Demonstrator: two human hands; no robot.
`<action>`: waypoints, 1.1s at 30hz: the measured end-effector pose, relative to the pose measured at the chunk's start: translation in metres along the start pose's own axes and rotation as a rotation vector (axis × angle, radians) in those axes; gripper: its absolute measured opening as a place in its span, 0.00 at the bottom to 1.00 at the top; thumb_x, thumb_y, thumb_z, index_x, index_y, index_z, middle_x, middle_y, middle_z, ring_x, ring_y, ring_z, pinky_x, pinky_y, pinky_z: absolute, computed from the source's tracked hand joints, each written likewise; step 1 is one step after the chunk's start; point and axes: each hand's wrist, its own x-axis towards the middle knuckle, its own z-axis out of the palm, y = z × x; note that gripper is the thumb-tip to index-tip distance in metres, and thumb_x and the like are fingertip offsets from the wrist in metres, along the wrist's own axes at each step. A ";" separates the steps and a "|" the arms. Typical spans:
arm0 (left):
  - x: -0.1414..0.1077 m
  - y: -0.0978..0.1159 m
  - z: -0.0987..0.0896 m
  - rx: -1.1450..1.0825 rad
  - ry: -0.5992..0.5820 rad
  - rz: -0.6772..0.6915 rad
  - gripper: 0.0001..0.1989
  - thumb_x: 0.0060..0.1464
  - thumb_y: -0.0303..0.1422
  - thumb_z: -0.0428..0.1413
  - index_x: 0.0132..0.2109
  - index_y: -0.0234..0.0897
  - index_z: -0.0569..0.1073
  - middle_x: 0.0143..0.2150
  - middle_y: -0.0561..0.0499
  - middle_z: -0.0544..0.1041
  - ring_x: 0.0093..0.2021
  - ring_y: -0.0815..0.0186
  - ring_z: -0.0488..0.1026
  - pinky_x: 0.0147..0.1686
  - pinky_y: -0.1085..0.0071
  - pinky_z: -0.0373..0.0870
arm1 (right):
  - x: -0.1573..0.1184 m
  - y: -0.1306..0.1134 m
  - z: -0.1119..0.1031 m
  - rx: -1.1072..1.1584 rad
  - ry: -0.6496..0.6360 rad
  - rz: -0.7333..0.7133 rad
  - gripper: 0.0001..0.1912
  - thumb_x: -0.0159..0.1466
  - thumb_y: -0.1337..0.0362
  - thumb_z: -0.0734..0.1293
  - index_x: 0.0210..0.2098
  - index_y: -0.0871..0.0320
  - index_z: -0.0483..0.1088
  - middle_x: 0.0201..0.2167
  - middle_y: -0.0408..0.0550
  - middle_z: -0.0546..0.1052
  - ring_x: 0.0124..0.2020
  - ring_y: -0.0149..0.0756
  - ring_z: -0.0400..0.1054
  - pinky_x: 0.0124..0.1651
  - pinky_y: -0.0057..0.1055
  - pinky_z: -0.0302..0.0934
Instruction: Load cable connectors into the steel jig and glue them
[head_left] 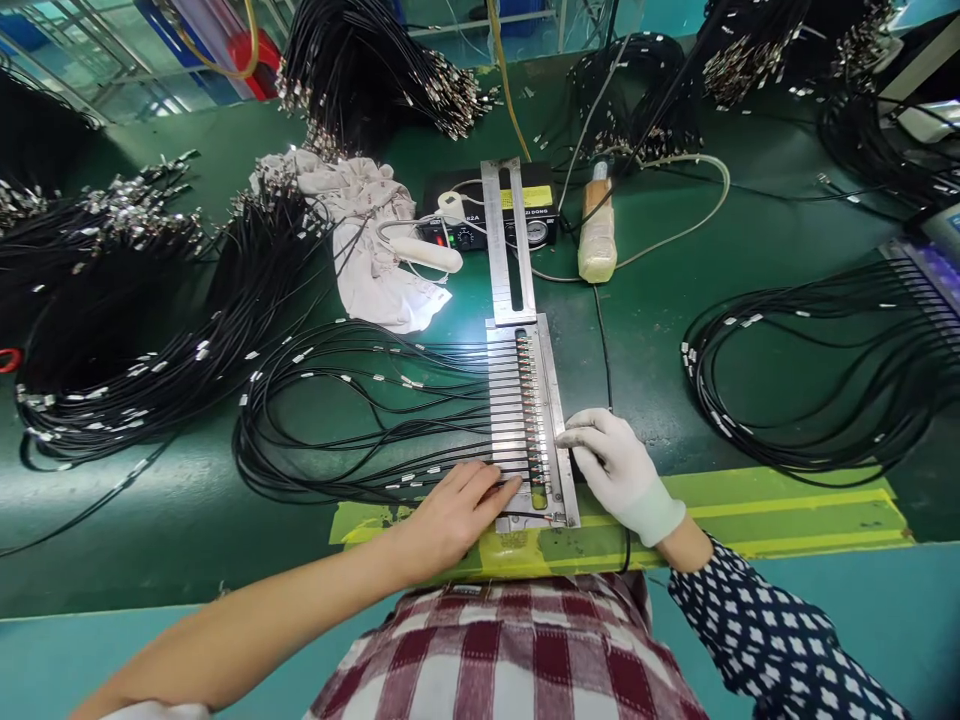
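A metal fixture (pixel 561 430) lies upright to me on the green table, with a row of black cables (pixel 450 405) laid side by side across it. Their bare metal connector ends line up in its slot. My bare left hand (pixel 450 510) rests with outstretched fingers on the lowest cables and the fixture's left edge. One cable end (pixel 544 516) lies apart at the bottom of the fixture, partly hidden by that hand. On the other side, my white-gloved right hand (pixel 622 475) grips the fixture's right edge with bent fingertips. A slotted metal bar (pixel 499 240) touches the fixture's far end.
Behind stands a black control box (pixel 544 190) under the slotted bar. A white-handled tool (pixel 427 254) lies near a crumpled cloth (pixel 367 220). A wrapped handle (pixel 597 235) is right of the box. Cable bundles (pixel 112 370) crowd the left; coiled cables (pixel 795 390) lie right.
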 end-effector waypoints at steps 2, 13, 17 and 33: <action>-0.007 0.000 0.007 0.009 -0.031 -0.070 0.24 0.63 0.21 0.43 0.65 0.32 0.62 0.40 0.43 0.70 0.38 0.60 0.66 0.40 0.63 0.68 | 0.000 0.000 0.000 0.003 0.000 -0.002 0.14 0.68 0.69 0.58 0.40 0.53 0.75 0.44 0.50 0.75 0.47 0.44 0.68 0.50 0.44 0.63; -0.015 0.006 -0.006 -0.252 -0.023 -0.051 0.14 0.66 0.26 0.47 0.57 0.32 0.67 0.43 0.43 0.75 0.43 0.61 0.69 0.43 0.63 0.67 | -0.002 -0.001 0.001 -0.019 0.020 -0.020 0.13 0.69 0.68 0.58 0.40 0.53 0.75 0.43 0.50 0.75 0.47 0.44 0.68 0.50 0.44 0.63; -0.019 0.004 -0.008 -0.324 0.041 -0.081 0.15 0.65 0.22 0.43 0.55 0.33 0.68 0.45 0.42 0.74 0.44 0.63 0.70 0.45 0.67 0.70 | -0.002 0.000 0.002 -0.024 0.024 -0.018 0.13 0.68 0.68 0.58 0.40 0.53 0.75 0.43 0.49 0.75 0.47 0.43 0.69 0.50 0.44 0.63; -0.022 -0.007 -0.010 0.113 0.058 0.082 0.18 0.65 0.22 0.42 0.56 0.26 0.70 0.43 0.38 0.75 0.42 0.57 0.71 0.42 0.62 0.71 | 0.000 -0.002 0.000 -0.011 0.018 -0.006 0.13 0.68 0.69 0.59 0.39 0.53 0.75 0.42 0.49 0.75 0.45 0.42 0.69 0.49 0.42 0.63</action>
